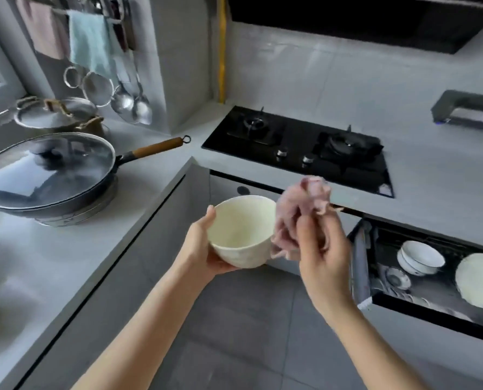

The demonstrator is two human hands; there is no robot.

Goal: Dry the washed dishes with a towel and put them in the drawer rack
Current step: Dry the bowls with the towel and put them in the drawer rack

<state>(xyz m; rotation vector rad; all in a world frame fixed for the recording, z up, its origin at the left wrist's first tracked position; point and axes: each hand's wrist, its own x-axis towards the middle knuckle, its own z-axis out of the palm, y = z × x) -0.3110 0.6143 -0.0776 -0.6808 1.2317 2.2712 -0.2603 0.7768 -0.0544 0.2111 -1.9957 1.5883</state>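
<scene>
Now I am holding a cream bowl (243,229) in the air over the grey floor (248,319), in front of the cabinet corner, with its mouth tipping toward me. My left hand (201,246) is gripping it from the left: the thumb is lying over the rim and the fingers are curling under the base. My right hand (322,257) is pinching a bunched pinkish towel (299,209), which is rising above my fingers and touching the bowl's right side.

To the right, the drawer rack (432,312) is standing pulled open under the counter. White bowls (420,257) are sitting stacked inside it, and a pale plate (478,280) is resting just to their right.

Farther off, a black gas hob (299,153) with two burners is lying set into the far counter. On the left counter (51,263) a dark wok (46,170) is sitting under a glass lid, its wooden handle pointing right toward the hob. Behind it a lidded steel pot (57,114) is standing near the wall. Above the pot, a pale blue cloth (91,40), round strainers (96,85) and ladles (133,104) are hanging from a rail.
</scene>
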